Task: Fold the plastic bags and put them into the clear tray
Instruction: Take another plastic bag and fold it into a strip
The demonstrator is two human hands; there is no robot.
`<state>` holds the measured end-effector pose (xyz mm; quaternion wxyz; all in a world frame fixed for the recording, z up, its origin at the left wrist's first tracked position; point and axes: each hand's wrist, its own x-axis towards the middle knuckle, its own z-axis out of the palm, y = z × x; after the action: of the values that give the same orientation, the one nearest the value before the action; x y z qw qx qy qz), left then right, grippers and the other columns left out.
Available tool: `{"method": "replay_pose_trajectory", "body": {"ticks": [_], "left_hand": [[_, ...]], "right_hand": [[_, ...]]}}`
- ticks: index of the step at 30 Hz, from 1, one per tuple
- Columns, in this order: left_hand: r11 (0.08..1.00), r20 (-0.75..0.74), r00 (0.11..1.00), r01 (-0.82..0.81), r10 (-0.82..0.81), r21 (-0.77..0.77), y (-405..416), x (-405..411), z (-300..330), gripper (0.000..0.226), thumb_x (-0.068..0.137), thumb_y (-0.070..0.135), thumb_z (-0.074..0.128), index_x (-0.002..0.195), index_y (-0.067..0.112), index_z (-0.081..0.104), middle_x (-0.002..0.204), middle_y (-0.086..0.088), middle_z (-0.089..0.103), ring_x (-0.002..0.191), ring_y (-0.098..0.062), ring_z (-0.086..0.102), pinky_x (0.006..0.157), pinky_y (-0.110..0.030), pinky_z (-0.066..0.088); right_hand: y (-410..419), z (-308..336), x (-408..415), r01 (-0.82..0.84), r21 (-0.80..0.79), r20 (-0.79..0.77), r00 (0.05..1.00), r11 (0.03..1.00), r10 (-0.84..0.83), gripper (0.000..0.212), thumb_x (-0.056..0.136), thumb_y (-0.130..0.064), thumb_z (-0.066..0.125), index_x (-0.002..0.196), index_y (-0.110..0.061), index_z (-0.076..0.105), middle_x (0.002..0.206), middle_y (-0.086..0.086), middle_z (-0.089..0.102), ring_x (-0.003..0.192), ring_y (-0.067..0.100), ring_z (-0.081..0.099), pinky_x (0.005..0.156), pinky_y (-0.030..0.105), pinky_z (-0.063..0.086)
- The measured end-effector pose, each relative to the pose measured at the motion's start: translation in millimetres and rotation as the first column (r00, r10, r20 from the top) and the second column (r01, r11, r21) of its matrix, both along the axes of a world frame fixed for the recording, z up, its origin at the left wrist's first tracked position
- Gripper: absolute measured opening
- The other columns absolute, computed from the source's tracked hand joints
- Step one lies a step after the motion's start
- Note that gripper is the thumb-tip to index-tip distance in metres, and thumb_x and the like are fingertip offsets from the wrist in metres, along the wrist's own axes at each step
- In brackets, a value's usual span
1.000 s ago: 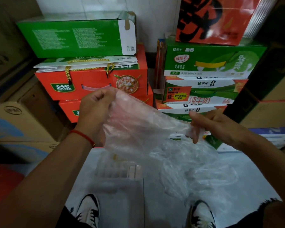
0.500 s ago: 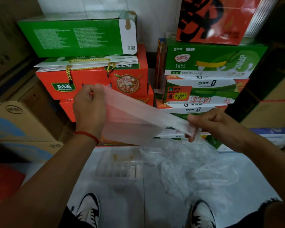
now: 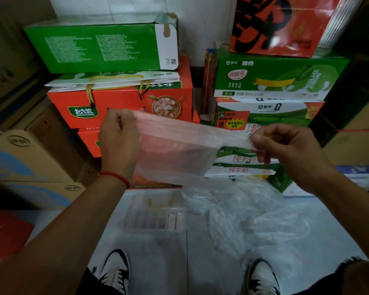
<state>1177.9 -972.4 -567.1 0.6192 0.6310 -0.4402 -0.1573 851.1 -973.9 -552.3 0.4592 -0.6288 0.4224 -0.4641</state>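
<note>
A thin clear plastic bag [image 3: 175, 154] hangs stretched flat in the air between my hands, at chest height. My left hand [image 3: 118, 143] pinches its upper left corner. My right hand [image 3: 285, 150] pinches its narrowed right end. Below on the floor lies the clear tray [image 3: 156, 216], a ribbed shallow box that looks see-through. Right of the tray is a loose pile of crumpled clear plastic bags [image 3: 249, 218].
Stacked red and green cartons [image 3: 124, 103] stand against the wall behind the tray, more green milk boxes [image 3: 273, 81] to the right. Brown cardboard boxes [image 3: 30, 158] crowd the left. My two shoes [image 3: 115, 271] stand on the pale floor [image 3: 158, 262] near the tray.
The bag was crumpled and bulging a second ago. Both hands pulled apart and drew it taut and flat. The hands rose slightly.
</note>
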Motion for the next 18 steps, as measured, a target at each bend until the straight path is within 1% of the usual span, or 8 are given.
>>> {"method": "replay_pose_trajectory", "body": {"ticks": [2, 5, 8, 11, 13, 16, 17, 18], "left_hand": [[1.000, 0.006, 1.000, -0.012, 0.012, -0.012, 0.9, -3.9, 0.3, 0.035, 0.106, 0.042, 0.041, 0.084, 0.016, 0.051, 0.071, -0.003, 0.050, 0.064, -0.019, 0.046, 0.059, -0.037, 0.037], [0.999, 0.034, 0.999, -0.033, 0.034, -0.031, 1.9, -6.1, 1.3, 0.035, 0.106, 0.044, 0.041, 0.087, 0.016, 0.050, 0.075, -0.005, 0.049, 0.069, -0.019, 0.047, 0.061, -0.036, 0.037], [0.996, 0.063, 0.997, -0.033, 0.039, -0.086, 4.9, -6.8, 4.1, 0.032, 0.106, 0.041, 0.041, 0.090, 0.014, 0.048, 0.075, -0.012, 0.048, 0.069, -0.021, 0.045, 0.061, -0.039, 0.037], [0.992, 0.089, 0.995, -0.024, 0.035, -0.128, 8.6, -6.9, 6.1, 0.031, 0.107, 0.037, 0.043, 0.091, 0.012, 0.050, 0.078, -0.030, 0.053, 0.065, -0.033, 0.049, 0.058, -0.044, 0.041], [0.989, 0.091, 0.995, -0.026, 0.039, -0.145, 10.6, -8.0, 6.8, 0.029, 0.107, 0.034, 0.045, 0.093, 0.011, 0.052, 0.078, -0.031, 0.054, 0.064, -0.031, 0.050, 0.058, -0.045, 0.041], [0.987, 0.081, 0.995, -0.039, 0.052, -0.158, 12.3, -11.2, 9.6, 0.027, 0.107, 0.031, 0.048, 0.094, 0.009, 0.057, 0.073, -0.023, 0.052, 0.063, -0.023, 0.047, 0.055, -0.039, 0.037], [0.986, 0.078, 0.996, -0.030, 0.043, -0.162, 13.7, -12.9, 11.5, 0.026, 0.107, 0.029, 0.049, 0.094, 0.008, 0.058, 0.072, -0.021, 0.051, 0.060, -0.023, 0.044, 0.054, -0.036, 0.034], [0.985, 0.080, 0.997, -0.003, 0.017, -0.174, 15.9, -15.3, 14.1, 0.025, 0.107, 0.027, 0.049, 0.095, 0.007, 0.058, 0.071, -0.024, 0.050, 0.058, -0.028, 0.041, 0.053, -0.036, 0.031]], "right_hand": [[-2.0, -2.4, 0.0, 0.039, 0.002, -0.003, 0.999, 0.999, -0.039, 0.021, 0.080, -0.018, 0.075, 0.098, -0.006, 0.073, 0.070, 0.018, 0.068, 0.055, 0.020, 0.062, 0.054, 0.028, 0.054], [-4.9, -6.3, 0.5, 0.083, 0.072, 0.013, 0.996, 0.994, -0.084, 0.036, 0.077, -0.019, 0.078, 0.110, -0.006, 0.071, 0.070, 0.022, 0.066, 0.056, 0.021, 0.064, 0.056, 0.027, 0.056], [-6.9, -9.0, 0.8, 0.092, 0.185, 0.046, 0.994, 0.978, -0.102, 0.029, 0.073, -0.020, 0.077, 0.096, -0.002, 0.073, 0.066, 0.012, 0.068, 0.056, 0.015, 0.063, 0.058, 0.026, 0.057], [-9.3, -11.0, -0.4, 0.094, 0.263, 0.080, 0.990, 0.960, -0.119, 0.022, 0.075, -0.021, 0.077, 0.084, -0.003, 0.071, 0.061, 0.004, 0.065, 0.056, 0.013, 0.060, 0.062, 0.027, 0.054], [-10.4, -10.6, -1.9, 0.095, 0.271, 0.080, 0.989, 0.958, -0.121, 0.021, 0.076, -0.023, 0.076, 0.081, -0.003, 0.069, 0.062, 0.003, 0.064, 0.056, 0.013, 0.058, 0.060, 0.026, 0.053], [-12.0, -10.2, -5.2, 0.097, 0.253, 0.068, 0.991, 0.963, -0.118, 0.023, 0.078, -0.024, 0.075, 0.081, -0.002, 0.067, 0.064, 0.003, 0.063, 0.056, 0.013, 0.056, 0.058, 0.026, 0.051], [-12.7, -10.6, -6.2, 0.110, 0.245, 0.050, 0.991, 0.963, -0.125, 0.024, 0.080, -0.025, 0.074, 0.082, -0.002, 0.067, 0.066, 0.004, 0.064, 0.058, 0.014, 0.057, 0.059, 0.028, 0.051], [-13.9, -11.6, -8.0, 0.140, 0.220, 0.005, 0.989, 0.965, -0.145, 0.025, 0.083, -0.028, 0.074, 0.084, -0.004, 0.068, 0.069, 0.006, 0.066, 0.061, 0.014, 0.060, 0.063, 0.031, 0.053]]}}
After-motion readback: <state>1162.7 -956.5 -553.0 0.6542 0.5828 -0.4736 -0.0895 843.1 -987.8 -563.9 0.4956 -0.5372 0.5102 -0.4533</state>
